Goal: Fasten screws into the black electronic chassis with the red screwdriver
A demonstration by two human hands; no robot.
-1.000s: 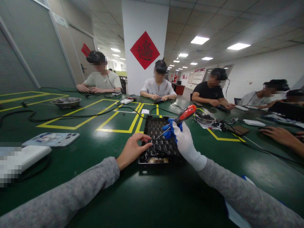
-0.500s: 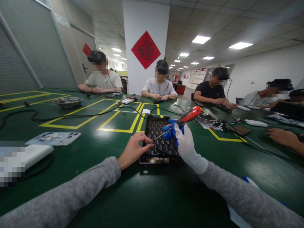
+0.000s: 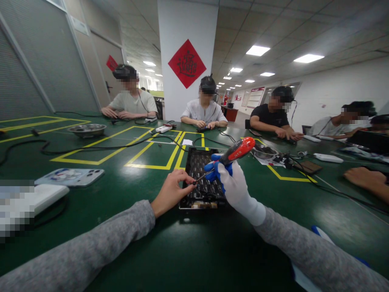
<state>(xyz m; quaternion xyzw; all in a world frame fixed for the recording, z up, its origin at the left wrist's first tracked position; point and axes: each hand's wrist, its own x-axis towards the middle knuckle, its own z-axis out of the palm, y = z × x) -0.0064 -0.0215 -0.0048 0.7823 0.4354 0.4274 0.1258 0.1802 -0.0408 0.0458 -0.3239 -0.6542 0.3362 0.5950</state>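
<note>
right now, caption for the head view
Gloved right hand angles a red-and-black screwdriver toward the bare left hand above a black casing

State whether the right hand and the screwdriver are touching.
Touching. The head view shows the gloved right hand gripping the screwdriver, with blue-coated fingers closed around the lower part of its handle.

The table [image 3: 146, 239] is coloured green and is marked with yellow outlines [image 3: 148, 166]. The screwdriver [image 3: 237, 151] is finished in red and dark grey. The right hand [image 3: 232, 178] is gloved in white, with blue on the fingers. The sleeves [image 3: 109, 239] are flecked in grey. The case [image 3: 202, 172] is coloured black. On the far white pillar [image 3: 188, 20], a red poster [image 3: 187, 63] is patterned with black characters. The phone [image 3: 73, 177] at left is tinted pale blue.
</note>
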